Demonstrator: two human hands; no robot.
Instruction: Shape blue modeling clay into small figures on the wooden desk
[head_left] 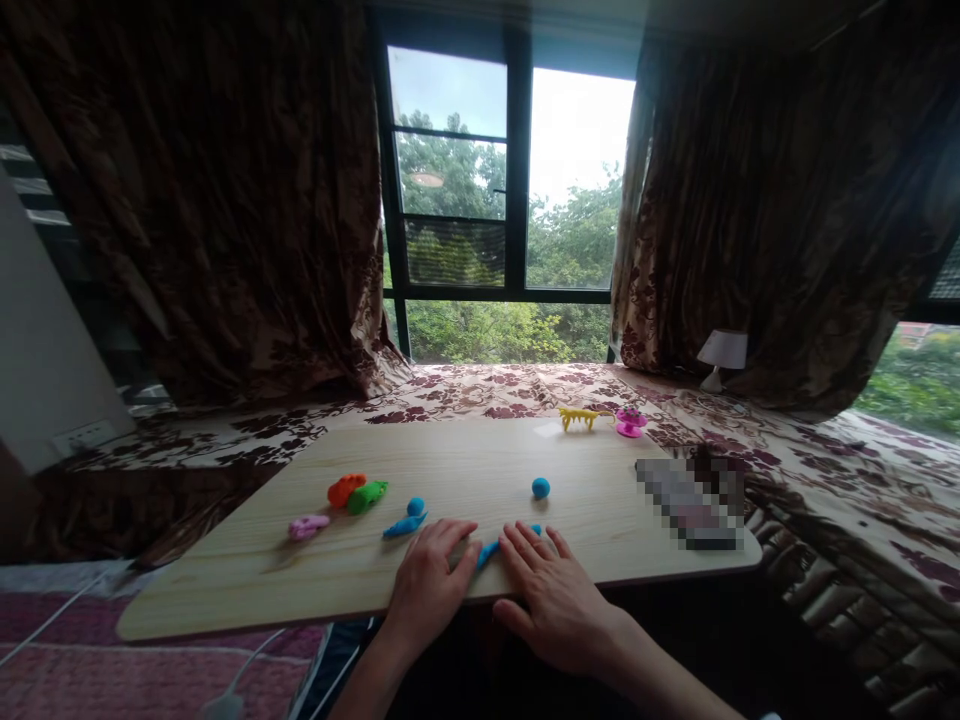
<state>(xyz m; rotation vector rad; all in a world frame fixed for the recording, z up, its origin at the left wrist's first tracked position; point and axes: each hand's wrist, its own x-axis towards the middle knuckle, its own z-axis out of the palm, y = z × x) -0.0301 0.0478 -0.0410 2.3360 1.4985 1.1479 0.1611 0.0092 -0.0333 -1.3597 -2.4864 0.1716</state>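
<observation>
Two curtains [277,220]: dark, flower-patterned, hanging on either side of the window.
Window [518,180]: dark frame, with trees and pale sky beyond.
Surface [457,462]: pale wood grain, rounded near corners, in front of the window.
Lamp [722,349]: white shade, beyond the surface on the right.
Blurred item [694,510]: at the surface's right end, pixelated, so I cannot tell what it is.
Right hand [553,588]: open, palm down, fingers a little apart and lying over the blue strip, thumb held away from them near the surface's near edge.
Left hand [433,572]: open and flat, palm down, fingers close together and pointing to the right, thumb beside the strip's near end; whether they touch I cannot tell.
Orange piece [345,489]: left part of the surface, against the green piece [369,497].
Yellow figure [577,417]: on thin legs, at the far edge.
Pink stand [631,424]: just right of that figure.
Blue strip [488,552]: near edge, slanting between the hands, its middle hidden under the right fingers.
Pink piece [307,527]: nearer than the orange one.
Blue tapered piece [403,526]: just beyond the left hand.
Blue ball [540,488]: alone, beyond the right hand.
Smaller blue ball [415,507]: right by the tapered piece.
</observation>
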